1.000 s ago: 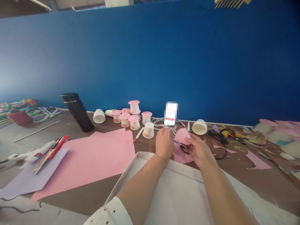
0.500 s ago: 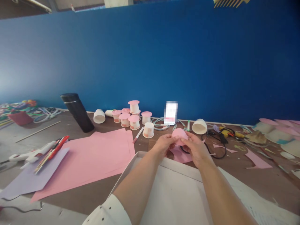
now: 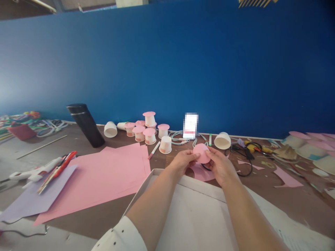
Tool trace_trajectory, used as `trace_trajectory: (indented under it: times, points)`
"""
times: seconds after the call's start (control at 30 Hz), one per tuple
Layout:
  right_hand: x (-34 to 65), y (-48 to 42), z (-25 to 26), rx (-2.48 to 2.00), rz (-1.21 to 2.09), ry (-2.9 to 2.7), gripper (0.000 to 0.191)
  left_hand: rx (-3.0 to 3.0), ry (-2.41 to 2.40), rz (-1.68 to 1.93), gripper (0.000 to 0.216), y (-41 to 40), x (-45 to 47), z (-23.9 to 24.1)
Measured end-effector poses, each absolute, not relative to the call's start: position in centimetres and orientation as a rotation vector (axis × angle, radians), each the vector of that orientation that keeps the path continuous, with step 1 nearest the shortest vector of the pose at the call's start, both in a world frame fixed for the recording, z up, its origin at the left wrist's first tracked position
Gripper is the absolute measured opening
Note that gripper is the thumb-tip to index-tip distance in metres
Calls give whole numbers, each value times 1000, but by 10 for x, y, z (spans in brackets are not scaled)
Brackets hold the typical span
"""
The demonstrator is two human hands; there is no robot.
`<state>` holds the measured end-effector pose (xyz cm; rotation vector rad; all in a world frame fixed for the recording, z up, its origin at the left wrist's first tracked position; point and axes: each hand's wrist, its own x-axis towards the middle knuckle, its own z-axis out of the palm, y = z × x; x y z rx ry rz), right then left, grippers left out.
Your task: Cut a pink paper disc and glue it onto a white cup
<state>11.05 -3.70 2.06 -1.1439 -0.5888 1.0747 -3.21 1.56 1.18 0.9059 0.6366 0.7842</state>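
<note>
Head view: we looked down over a white box (image 3: 204,216), nearest us, on our side of the grip.
Pink scrap (image 3: 202,174): showed just below the grip, between the wrists.
Left hand (image 3: 184,162): pinched the left edge of a pink disc (image 3: 201,152).
Right hand (image 3: 221,167): pinched its right edge, so we had it held between both hands.
Change: a second earlier the left hand was apart from the disc; it had since joined the right, which we judged meant two-handed handling rather than cutting.
Disc's facing: its broad face tilted up toward us; nearly round, it gave us no clear long axis.
Upturned cup (image 3: 165,144): stood beyond the grip, to its left.
Disc-topped cups (image 3: 150,136): clustered farther left and beyond.
Phone (image 3: 190,127): stood beyond the grip, near the blue partition (image 3: 167,69).
</note>
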Motion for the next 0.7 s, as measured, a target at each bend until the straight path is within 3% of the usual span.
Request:
trace_trajectory:
  times: [0.7]
  points:
    - [105, -40, 23, -1112, 1156, -660, 47, 878, 554, 717, 53, 15, -32, 9]
